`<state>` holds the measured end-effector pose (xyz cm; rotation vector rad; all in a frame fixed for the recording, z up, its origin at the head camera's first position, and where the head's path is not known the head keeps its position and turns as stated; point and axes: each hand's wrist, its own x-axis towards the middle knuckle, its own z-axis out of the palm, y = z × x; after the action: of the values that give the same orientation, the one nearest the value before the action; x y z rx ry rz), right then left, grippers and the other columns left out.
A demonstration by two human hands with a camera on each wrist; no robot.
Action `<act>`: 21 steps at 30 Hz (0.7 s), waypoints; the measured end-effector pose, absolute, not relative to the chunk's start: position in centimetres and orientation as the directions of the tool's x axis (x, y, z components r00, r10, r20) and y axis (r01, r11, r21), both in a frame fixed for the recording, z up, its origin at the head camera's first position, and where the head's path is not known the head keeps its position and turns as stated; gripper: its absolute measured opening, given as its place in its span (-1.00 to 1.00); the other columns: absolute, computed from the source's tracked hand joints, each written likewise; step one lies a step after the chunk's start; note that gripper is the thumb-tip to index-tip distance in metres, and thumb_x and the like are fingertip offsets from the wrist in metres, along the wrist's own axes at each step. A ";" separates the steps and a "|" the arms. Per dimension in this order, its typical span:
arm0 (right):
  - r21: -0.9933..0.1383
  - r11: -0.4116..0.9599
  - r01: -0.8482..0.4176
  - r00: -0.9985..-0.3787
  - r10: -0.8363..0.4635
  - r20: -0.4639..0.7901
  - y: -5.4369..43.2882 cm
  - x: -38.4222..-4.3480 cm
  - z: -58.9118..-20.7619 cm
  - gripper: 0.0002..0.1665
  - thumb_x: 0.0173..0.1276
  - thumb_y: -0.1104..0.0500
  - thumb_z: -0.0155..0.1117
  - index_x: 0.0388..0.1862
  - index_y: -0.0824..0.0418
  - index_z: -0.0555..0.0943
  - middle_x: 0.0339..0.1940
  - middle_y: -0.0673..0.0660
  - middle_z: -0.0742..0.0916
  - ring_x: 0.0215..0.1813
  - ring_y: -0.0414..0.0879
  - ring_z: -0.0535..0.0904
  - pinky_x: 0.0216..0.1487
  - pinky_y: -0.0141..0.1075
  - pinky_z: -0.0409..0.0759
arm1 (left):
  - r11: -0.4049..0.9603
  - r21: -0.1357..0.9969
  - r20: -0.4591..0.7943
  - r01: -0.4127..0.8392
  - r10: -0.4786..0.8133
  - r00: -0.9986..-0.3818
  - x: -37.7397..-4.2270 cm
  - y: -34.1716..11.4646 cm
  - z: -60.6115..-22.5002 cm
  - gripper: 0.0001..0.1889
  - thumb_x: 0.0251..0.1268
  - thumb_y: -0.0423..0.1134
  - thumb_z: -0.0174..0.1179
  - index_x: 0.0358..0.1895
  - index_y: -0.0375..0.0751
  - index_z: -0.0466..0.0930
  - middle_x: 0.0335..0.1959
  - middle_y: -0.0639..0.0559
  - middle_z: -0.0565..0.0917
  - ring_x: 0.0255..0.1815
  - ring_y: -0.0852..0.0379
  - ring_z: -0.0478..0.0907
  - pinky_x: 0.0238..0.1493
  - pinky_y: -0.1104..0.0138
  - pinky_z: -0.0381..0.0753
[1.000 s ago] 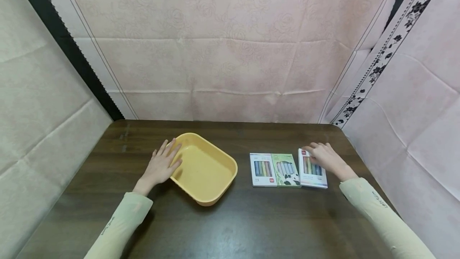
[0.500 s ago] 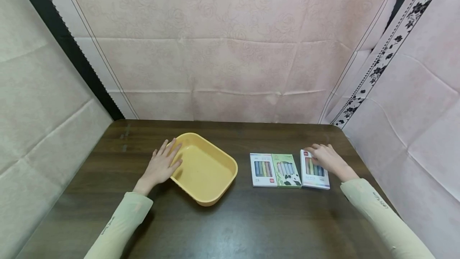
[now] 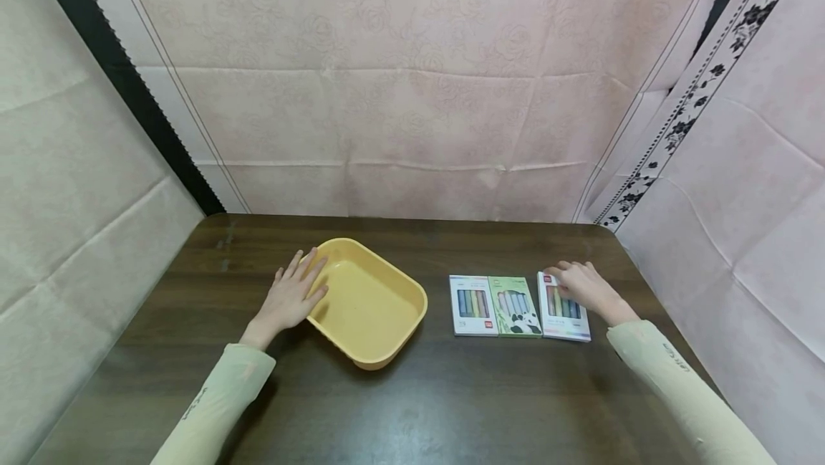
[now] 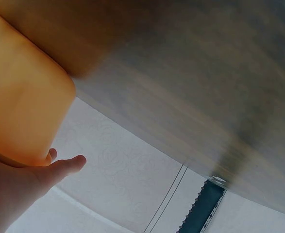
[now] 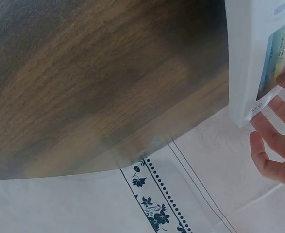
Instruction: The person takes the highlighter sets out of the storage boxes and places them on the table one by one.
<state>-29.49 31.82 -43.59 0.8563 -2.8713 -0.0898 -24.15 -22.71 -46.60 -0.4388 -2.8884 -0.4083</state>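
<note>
My left hand (image 3: 286, 296) rests with spread, straight fingers over the left rim of a yellow plastic tray (image 3: 367, 307). In the left wrist view, the tray's outer wall (image 4: 25, 92) rises beside the thumb. To the right, my right hand (image 3: 583, 287) pinches the upper part of a white box of coloured, chalk-like sticks (image 3: 563, 318). Seen from the right wrist, that box (image 5: 249, 63) has fingertips at its window and edge. Left of it lie a green panda box of sticks (image 3: 514, 307) and another white box of sticks (image 3: 473, 307), side by side.
Everything stands on a dark brown wooden table (image 3: 412, 408) with rounded far corners. Pale patterned cloth (image 3: 399, 121) hangs behind it and on both sides. A strip of table lies between the tray and the boxes.
The right-hand white box has shifted slightly right and towards me, together with the right hand. My left hand and the tray have stayed put.
</note>
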 end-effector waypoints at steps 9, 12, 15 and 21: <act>0.070 0.849 -0.523 -0.845 -0.528 0.089 31.8 -29.8 -44.1 -0.59 0.05 0.34 0.20 -0.04 0.26 0.56 -0.20 0.25 0.65 -0.29 0.07 0.57 -0.29 0.02 0.44 | 0.913 0.245 0.243 0.327 0.269 -0.932 -24.1 -22.7 -46.5 -0.41 0.31 -0.01 -0.09 0.36 -0.08 0.08 0.43 -0.10 -0.01 0.43 -0.19 -0.16 0.16 -0.31 0.01; 0.057 0.852 -0.521 -0.848 -0.524 0.082 31.9 -29.9 -44.2 -0.59 0.07 0.33 0.19 -0.03 0.26 0.55 -0.17 0.26 0.65 -0.23 0.10 0.58 -0.24 0.08 0.43 | 0.913 0.240 0.245 0.329 0.270 -0.931 -24.1 -22.7 -46.5 -0.41 0.31 0.00 -0.09 0.36 -0.08 0.08 0.42 -0.12 0.01 0.43 -0.19 -0.16 0.15 -0.31 0.01; 0.043 0.854 -0.519 -0.850 -0.521 0.078 31.9 -29.9 -44.3 -0.58 0.09 0.32 0.18 0.00 0.25 0.54 -0.13 0.27 0.64 -0.16 0.13 0.57 -0.18 0.13 0.41 | 0.915 0.242 0.239 0.323 0.266 -0.934 -24.1 -22.7 -46.5 -0.41 0.31 0.01 -0.10 0.36 -0.07 0.08 0.42 -0.11 0.01 0.43 -0.19 -0.16 0.16 -0.31 0.01; 0.040 0.851 -0.524 -0.847 -0.526 0.079 32.0 -29.9 -44.6 -0.57 0.10 0.30 0.17 0.02 0.25 0.53 -0.10 0.28 0.64 -0.10 0.16 0.56 -0.19 0.10 0.40 | 0.918 0.238 0.227 0.316 0.264 -0.937 -24.1 -22.6 -46.5 -0.41 0.31 0.01 -0.11 0.37 -0.08 0.07 0.44 -0.09 -0.03 0.43 -0.19 -0.17 0.17 -0.30 0.01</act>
<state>-29.93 31.97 -44.60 0.8351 -2.9379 -0.0256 -24.13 -22.61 -46.45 -0.4413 -2.8891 -0.4052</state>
